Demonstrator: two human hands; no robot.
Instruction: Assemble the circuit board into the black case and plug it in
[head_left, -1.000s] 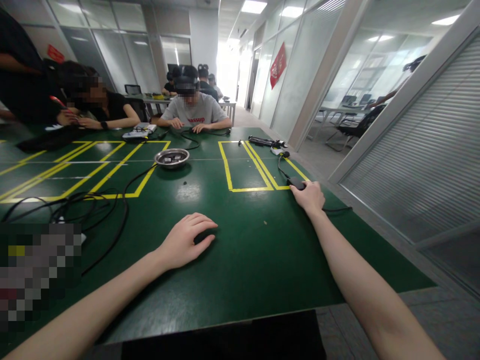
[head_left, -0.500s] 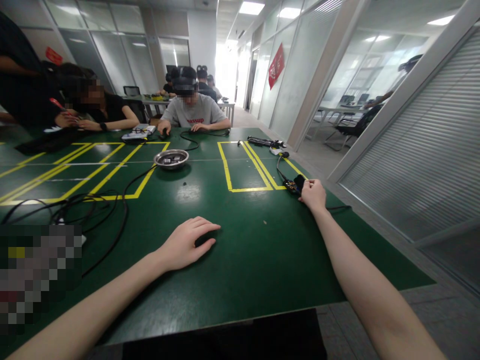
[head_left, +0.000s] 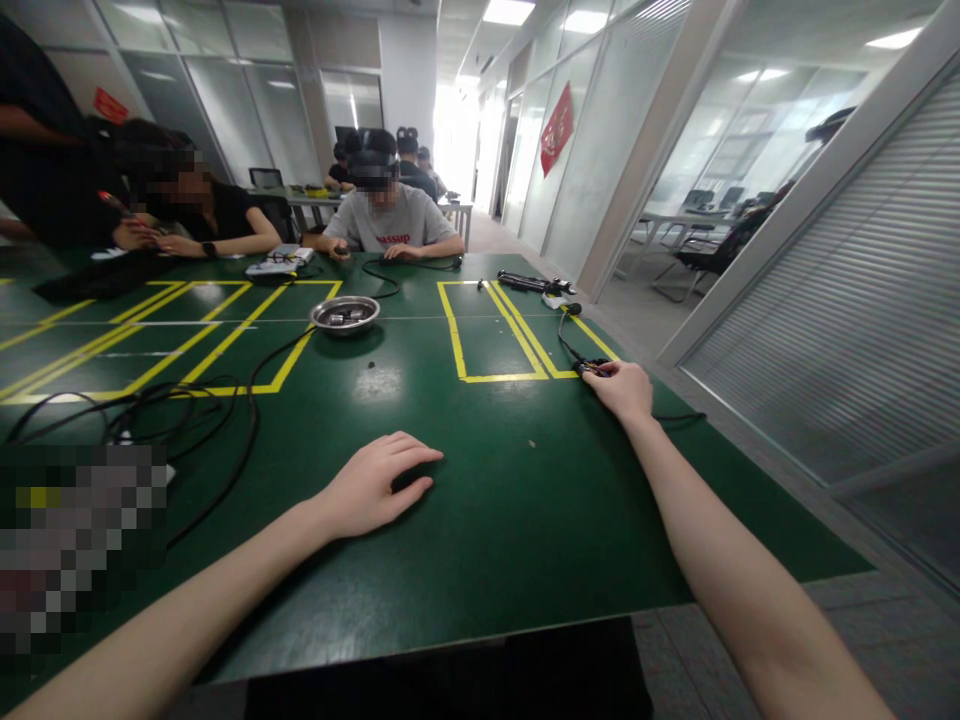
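My left hand (head_left: 379, 485) rests flat on the green table (head_left: 480, 540), thumb and fingers apart, holding nothing. At the right edge of the table my right hand (head_left: 624, 390) is closed over a small dark device (head_left: 589, 368) with a cable, its fingertips on the device's top and near side. The hand hides much of the device. A black cable runs from the device up to a small black and white part (head_left: 562, 303). Beyond it lies a dark elongated tool (head_left: 531, 283).
A steel bowl (head_left: 345, 315) with metal pieces stands left of centre. Black cables (head_left: 169, 400) lie coiled at the left, beside a blurred-out item. Yellow tape (head_left: 502, 378) marks rectangles on the table. Across it sit two people, a hand of one on a dark object (head_left: 340, 252).
My right hand has lowered and moved slightly left onto the small device, covering it; a dark piece that stood up there no longer shows. My left hand has stayed in place.
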